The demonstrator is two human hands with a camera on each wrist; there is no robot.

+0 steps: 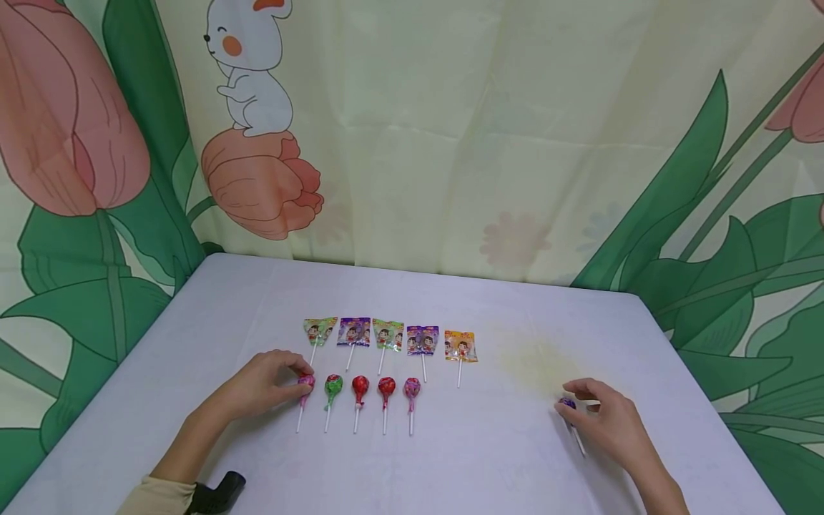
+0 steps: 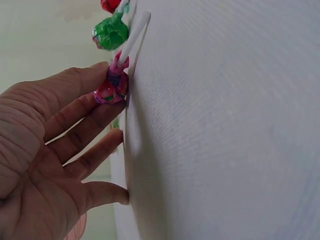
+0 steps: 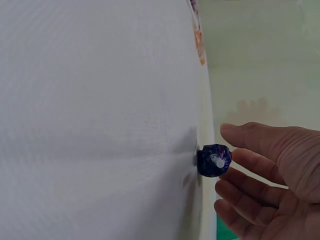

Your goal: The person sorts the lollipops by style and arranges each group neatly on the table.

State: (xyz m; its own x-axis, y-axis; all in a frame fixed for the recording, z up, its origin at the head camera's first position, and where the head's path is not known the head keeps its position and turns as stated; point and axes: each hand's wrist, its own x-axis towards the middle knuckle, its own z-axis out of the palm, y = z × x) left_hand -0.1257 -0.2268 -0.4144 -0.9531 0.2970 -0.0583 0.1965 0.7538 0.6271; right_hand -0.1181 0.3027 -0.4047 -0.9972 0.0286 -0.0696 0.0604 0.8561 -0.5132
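In the head view my left hand (image 1: pixel 273 386) is at the left end of the front row of lollipops. Its thumb and fingers pinch the wrapped head of a pink lollipop (image 2: pixel 112 90), whose white stick points toward me. Beside it lie a green lollipop (image 1: pixel 333 385), two red lollipops (image 1: pixel 360 386) and another pink lollipop (image 1: pixel 412 388). Off to the right, my right hand (image 1: pixel 611 422) is around a dark purple lollipop (image 3: pixel 215 161) on the table. Its fingers are loosely bent, and the right wrist view shows a gap between thumb and candy.
Behind the front row lie several flat-bagged lollipops: green bags (image 1: pixel 388 335), purple bags (image 1: pixel 422 340) and an orange bag (image 1: pixel 460 345). A white cloth covers the table (image 1: pixel 489 443). A curtain printed with a rabbit and tulips (image 1: pixel 412 143) hangs behind its far edge.
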